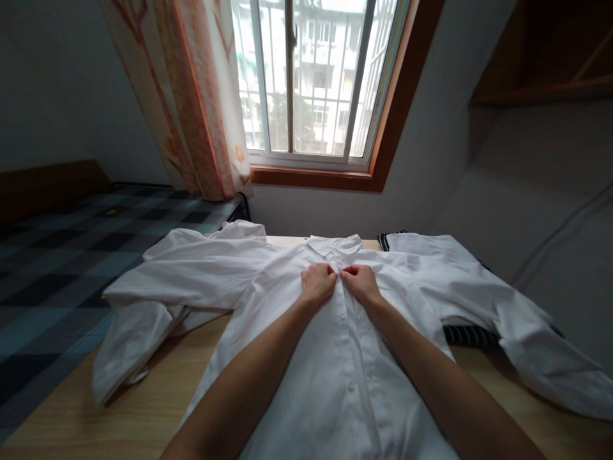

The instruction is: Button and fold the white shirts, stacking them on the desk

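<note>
A white button-up shirt [306,370] lies spread face up, its collar [335,245] at the far end and its sleeves stretched out to both sides. Just below the collar, my left hand [319,281] pinches the front placket from the left. My right hand [360,281] is closed on the placket's other side, fingertips almost meeting those of the left. Whatever button sits between the fingers is too small to make out. Lower down, the two front edges lie side by side, with small buttons [351,387] showing along one of them.
Under the shirt is a light wooden table [191,358]. A dark striped cloth [472,336] shows beneath the right sleeve. To the left stands a bed with a checked cover [57,255]. A curtain [191,96] hangs beside the barred window [316,76]; a wooden shelf [541,92] is at upper right.
</note>
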